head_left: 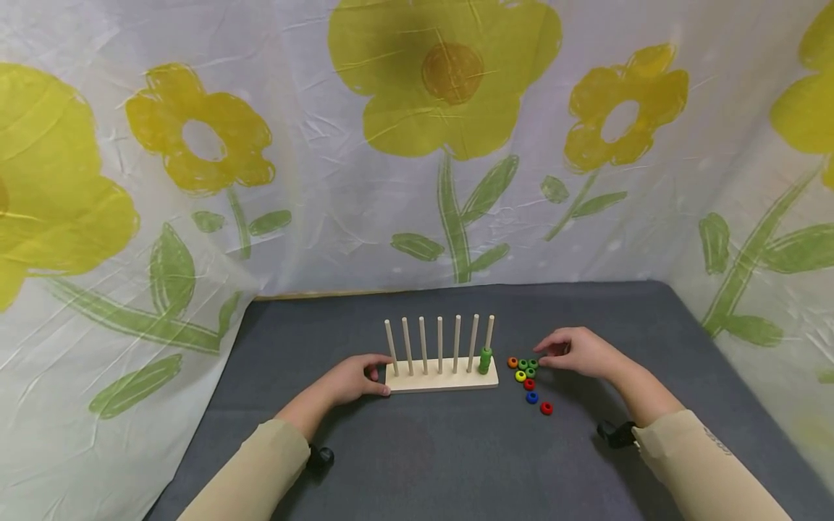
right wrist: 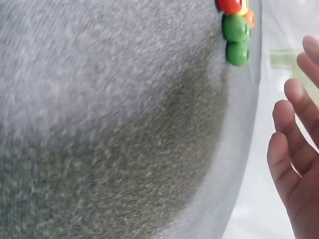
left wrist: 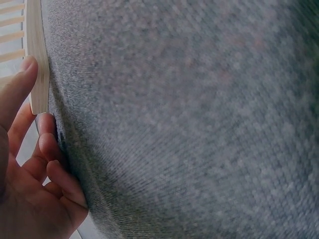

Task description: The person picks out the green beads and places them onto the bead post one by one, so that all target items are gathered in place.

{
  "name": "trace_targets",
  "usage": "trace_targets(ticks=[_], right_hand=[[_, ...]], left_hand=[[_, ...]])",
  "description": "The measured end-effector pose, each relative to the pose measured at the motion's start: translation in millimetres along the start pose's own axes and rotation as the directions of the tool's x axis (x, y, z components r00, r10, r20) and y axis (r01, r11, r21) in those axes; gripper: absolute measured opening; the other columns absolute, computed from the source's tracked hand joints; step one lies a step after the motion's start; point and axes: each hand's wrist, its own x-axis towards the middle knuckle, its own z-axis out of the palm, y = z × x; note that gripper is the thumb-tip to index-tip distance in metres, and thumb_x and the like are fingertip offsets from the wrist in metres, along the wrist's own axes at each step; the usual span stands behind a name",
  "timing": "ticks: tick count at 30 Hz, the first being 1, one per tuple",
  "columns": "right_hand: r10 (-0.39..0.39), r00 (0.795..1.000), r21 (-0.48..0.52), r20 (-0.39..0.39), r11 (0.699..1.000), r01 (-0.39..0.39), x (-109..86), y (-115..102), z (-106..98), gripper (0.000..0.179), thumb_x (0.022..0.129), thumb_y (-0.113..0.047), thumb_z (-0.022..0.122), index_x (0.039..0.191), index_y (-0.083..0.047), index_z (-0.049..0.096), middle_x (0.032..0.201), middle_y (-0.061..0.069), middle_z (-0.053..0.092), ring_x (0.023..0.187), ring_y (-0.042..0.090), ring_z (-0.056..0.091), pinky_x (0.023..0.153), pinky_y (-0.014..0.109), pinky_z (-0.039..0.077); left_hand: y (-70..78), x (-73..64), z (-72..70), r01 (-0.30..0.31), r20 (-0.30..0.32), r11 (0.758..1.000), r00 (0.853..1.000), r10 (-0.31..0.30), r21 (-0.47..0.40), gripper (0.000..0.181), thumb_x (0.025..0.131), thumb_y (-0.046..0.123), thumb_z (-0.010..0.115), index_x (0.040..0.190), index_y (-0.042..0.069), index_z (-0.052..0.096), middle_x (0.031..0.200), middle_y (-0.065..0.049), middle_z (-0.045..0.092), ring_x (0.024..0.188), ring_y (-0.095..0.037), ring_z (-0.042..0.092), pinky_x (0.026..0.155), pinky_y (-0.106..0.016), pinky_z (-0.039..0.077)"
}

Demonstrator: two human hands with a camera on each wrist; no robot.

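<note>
A light wooden peg rack (head_left: pixel 443 381) with a row of upright pegs stands on the table. On its rightmost peg sits a stack of green beads (head_left: pixel 485 360); the other pegs are bare. My left hand (head_left: pixel 352 379) holds the rack's left end, and the left wrist view shows the thumb on one face of the base (left wrist: pixel 40 79) with fingers at its end. Loosely bent, my right hand (head_left: pixel 576 352) hovers just right of the loose green beads (head_left: pixel 531 373). No bead shows between its fingers (right wrist: pixel 285 117) in the right wrist view.
Loose beads lie right of the rack: an orange bead (head_left: pixel 512 362), a yellow bead (head_left: pixel 520 376), a blue bead (head_left: pixel 532 397), and two red ones, the nearer red bead (head_left: pixel 546 409) lying apart. A flower-printed curtain (head_left: pixel 313 217) hangs behind the dark grey table (head_left: pixel 417 463).
</note>
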Motion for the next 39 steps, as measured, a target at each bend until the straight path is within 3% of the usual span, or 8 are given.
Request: trace_targets(ticks=[11,39], right_hand=[[0.061,0.997,0.001,0.043,0.998,-0.062,5.1,14,5,0.021,0.089,-0.023,0.076,0.108,-0.014,0.076,0.086,-0.006,0.063,0.073,0.013,0.054,0.065,0.031,0.047],[0.035,0.994,-0.039,0.106,0.999,-0.031,23.3,26,18,0.018,0.087,-0.019,0.077,0.104,-0.015,0.077,0.085,-0.005,0.060,0.074,0.014,0.052,0.065,0.031,0.044]], left_hand=[[0.7,2.1,2.0,-0.007,-0.012,1.000,1.000,0.007,0.001,0.060,0.078,0.028,0.086,0.133,0.018,0.064,0.083,0.001,0.054,0.074,-0.015,0.048,0.072,-0.034,0.038],[-1.4,-0.3,3.8,0.018,-0.050,0.999,0.999,-0.016,0.028,0.059,0.077,0.030,0.086,0.132,0.021,0.065,0.083,0.002,0.054,0.072,-0.014,0.047,0.068,-0.034,0.037]])
